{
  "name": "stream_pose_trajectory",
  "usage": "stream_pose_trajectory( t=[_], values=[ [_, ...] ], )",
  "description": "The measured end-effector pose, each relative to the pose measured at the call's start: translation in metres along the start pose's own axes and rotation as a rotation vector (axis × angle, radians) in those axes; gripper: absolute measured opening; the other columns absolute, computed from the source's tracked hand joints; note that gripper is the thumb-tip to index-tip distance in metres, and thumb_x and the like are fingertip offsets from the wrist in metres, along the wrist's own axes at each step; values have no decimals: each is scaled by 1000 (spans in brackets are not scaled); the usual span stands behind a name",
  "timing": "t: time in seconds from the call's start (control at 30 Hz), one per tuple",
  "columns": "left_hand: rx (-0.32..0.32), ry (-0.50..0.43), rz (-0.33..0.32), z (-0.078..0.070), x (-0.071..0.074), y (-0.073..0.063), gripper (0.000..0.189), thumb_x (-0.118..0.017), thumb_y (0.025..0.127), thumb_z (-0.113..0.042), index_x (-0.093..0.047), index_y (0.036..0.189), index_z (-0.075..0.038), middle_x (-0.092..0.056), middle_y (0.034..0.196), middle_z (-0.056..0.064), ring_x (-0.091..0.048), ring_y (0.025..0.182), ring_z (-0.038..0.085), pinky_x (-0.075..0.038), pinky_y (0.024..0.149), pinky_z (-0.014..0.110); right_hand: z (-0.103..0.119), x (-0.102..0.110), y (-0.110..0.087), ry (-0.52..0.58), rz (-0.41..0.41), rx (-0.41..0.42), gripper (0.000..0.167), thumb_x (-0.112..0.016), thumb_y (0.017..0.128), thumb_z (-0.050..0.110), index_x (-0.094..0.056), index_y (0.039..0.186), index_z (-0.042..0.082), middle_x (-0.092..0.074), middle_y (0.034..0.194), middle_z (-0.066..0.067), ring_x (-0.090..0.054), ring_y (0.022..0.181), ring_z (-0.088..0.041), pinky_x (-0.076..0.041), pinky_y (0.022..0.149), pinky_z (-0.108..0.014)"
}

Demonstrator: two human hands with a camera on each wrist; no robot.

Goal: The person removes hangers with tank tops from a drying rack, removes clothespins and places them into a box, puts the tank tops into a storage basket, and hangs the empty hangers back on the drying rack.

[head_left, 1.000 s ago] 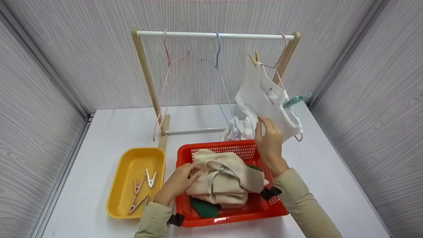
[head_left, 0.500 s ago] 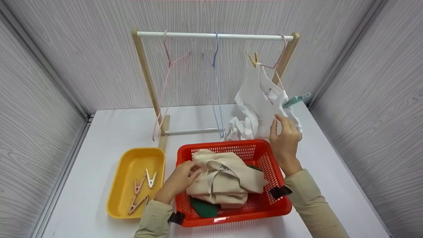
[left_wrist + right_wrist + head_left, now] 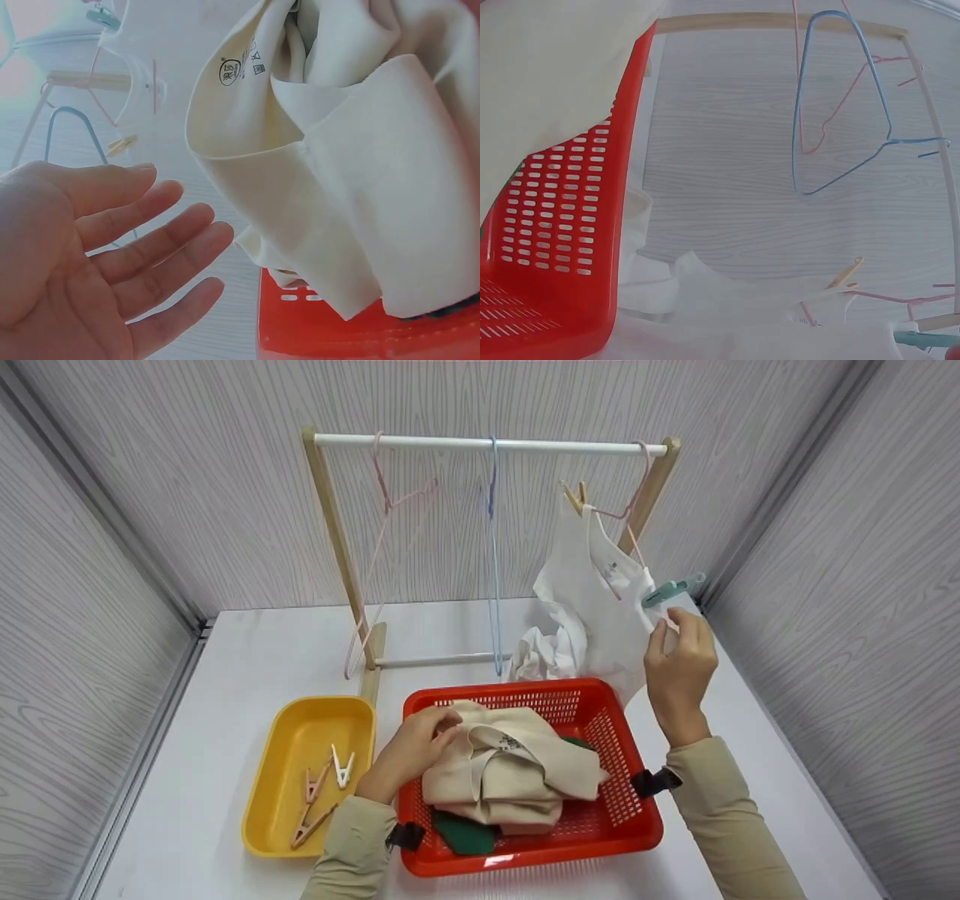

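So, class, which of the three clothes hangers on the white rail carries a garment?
The rightmost pink hanger bears a white cloth garment; the leftmost pink hanger and middle blue hanger are bare.

I see the right hand (image 3: pixel 682 675) gone from the white garment's (image 3: pixel 585 577) left edge to its right side, just below its teal clip (image 3: pixel 673 589); the blue hanger (image 3: pixel 491 502), left of the garment, has swung away from it, now nearly edge-on.

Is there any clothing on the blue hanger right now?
No: in the head view, the blue hanger hangs bare from the white rod, with the white garment hanging separately to its right.
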State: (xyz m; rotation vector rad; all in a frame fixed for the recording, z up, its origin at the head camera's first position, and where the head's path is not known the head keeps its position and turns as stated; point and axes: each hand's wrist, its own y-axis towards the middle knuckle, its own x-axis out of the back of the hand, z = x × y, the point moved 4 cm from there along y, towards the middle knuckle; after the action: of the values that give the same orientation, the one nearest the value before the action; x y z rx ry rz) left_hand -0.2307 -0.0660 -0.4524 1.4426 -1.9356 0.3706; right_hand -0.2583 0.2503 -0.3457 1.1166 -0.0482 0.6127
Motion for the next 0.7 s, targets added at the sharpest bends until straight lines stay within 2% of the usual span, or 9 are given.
stream_pose_trajectory(
  t=[0.13, 0.37, 0.7],
  values=[
    [-5, -19, -2, -2, 0, 5, 16, -59, 93, -8, -66, 104, 3, -69, 102, 18, -64, 92, 27, -55, 86, 45, -7, -2, 1, -49, 59, -34, 20, -58, 91, 2, -62, 103, -13, -66, 98, -29, -64, 96, -42, -53, 87, -50],
    [-31, -28, -7, 1, -3, 5, 15, -60, 93, -7, -66, 101, 3, -69, 100, 19, -65, 91, 28, -55, 85, 45, -18, -11, -1, -87, 155, -76, 25, -59, 92, 9, -63, 104, -13, -68, 98, -30, -66, 94, -44, -54, 84, -52],
    [7, -25, 9, 6, -4, 4, 16, -61, 94, -15, -67, 101, -2, -69, 99, 14, -64, 90, 23, -56, 84, 42, -27, -19, -3, -83, 228, -135, 25, -56, 94, 5, -64, 103, -16, -68, 98, -34, -65, 94, -49, -53, 83, -56]
  ],
)
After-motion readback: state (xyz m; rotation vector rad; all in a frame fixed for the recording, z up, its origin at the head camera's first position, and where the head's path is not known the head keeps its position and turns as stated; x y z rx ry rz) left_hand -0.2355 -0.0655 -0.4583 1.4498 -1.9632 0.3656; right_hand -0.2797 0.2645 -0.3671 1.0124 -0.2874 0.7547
